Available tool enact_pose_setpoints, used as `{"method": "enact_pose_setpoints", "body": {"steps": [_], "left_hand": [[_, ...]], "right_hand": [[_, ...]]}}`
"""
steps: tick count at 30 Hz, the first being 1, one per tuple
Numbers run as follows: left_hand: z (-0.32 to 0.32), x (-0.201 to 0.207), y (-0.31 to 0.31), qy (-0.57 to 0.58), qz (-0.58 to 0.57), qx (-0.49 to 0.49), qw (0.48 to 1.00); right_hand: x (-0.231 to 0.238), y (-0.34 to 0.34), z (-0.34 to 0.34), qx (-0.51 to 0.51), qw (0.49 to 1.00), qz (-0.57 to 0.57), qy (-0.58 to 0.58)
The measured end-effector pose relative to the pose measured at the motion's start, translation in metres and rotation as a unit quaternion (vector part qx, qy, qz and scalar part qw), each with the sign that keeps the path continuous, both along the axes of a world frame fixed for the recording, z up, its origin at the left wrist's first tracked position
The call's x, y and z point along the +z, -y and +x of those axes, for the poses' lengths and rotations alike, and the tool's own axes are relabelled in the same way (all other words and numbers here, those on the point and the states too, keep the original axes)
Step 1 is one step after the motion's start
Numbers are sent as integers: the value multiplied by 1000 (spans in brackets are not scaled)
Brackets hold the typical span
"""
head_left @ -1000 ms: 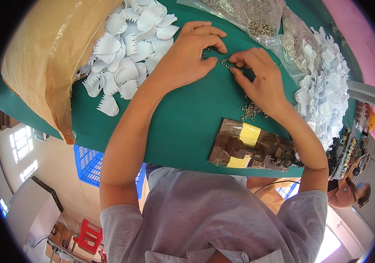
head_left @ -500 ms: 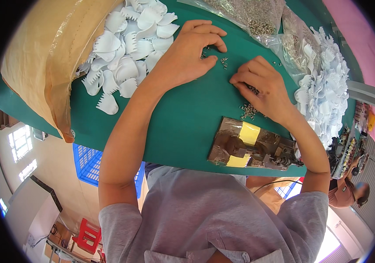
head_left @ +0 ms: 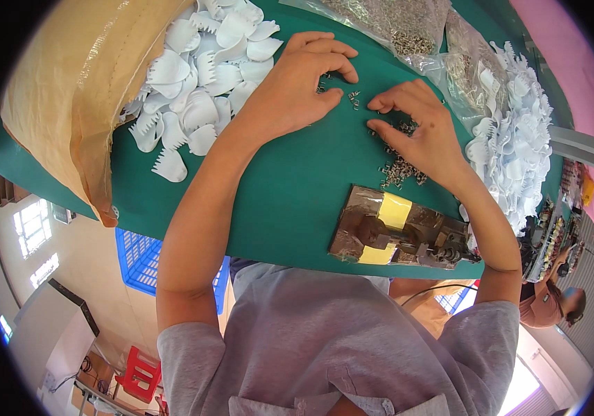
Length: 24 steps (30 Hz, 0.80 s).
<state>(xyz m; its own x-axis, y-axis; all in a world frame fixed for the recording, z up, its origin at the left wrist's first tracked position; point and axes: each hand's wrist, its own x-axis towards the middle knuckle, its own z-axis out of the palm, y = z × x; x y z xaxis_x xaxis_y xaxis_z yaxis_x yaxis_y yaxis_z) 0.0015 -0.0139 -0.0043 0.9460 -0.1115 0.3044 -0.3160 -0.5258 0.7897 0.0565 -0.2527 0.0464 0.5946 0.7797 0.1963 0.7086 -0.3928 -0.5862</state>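
My left hand [head_left: 302, 89] rests on the green tabletop [head_left: 276, 201] at the upper middle, its fingers curved and apart from the thumb. A few small metal clips [head_left: 354, 100] lie just right of its thumb, and some more show partly under its fingers. To the right, my right hand [head_left: 427, 132] has thumb and fingers spread around a pile of the same small metal clips [head_left: 399, 170], part of which it hides. I see nothing gripped in either hand. Nearer my body lies a dark metal jig [head_left: 413, 239] with yellow patches.
White toothed plastic pieces [head_left: 198, 109] spill from a brown paper sack [head_left: 68, 97] at left. Another white heap [head_left: 519, 145] stands right, beside a clear plastic bag [head_left: 387, 15] of metal parts. A blue crate [head_left: 137, 260] sits below the table; another person [head_left: 546, 305] is at far right.
My right hand has opened, its thumb and fingers now apart, and has shifted slightly. More of the clip pile beneath it shows. The left hand has hardly moved.
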Motion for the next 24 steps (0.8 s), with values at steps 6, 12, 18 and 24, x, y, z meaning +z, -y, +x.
{"method": "enact_pose_setpoints", "body": {"steps": [6, 12, 18, 24], "left_hand": [[0, 0, -1, -2, 3, 3, 1000], [0, 0, -1, 6, 10, 2, 1000], [1, -2, -1, 8, 8, 2, 1000], [0, -2, -1, 3, -1, 1, 1000]], "right_hand": [[4, -5, -4, 24, 992, -37, 119], [2, 10, 3, 37, 999, -15, 16], [1, -4, -2, 17, 1000, -12, 14], [-13, -20, -1, -14, 998, 20, 61]]}}
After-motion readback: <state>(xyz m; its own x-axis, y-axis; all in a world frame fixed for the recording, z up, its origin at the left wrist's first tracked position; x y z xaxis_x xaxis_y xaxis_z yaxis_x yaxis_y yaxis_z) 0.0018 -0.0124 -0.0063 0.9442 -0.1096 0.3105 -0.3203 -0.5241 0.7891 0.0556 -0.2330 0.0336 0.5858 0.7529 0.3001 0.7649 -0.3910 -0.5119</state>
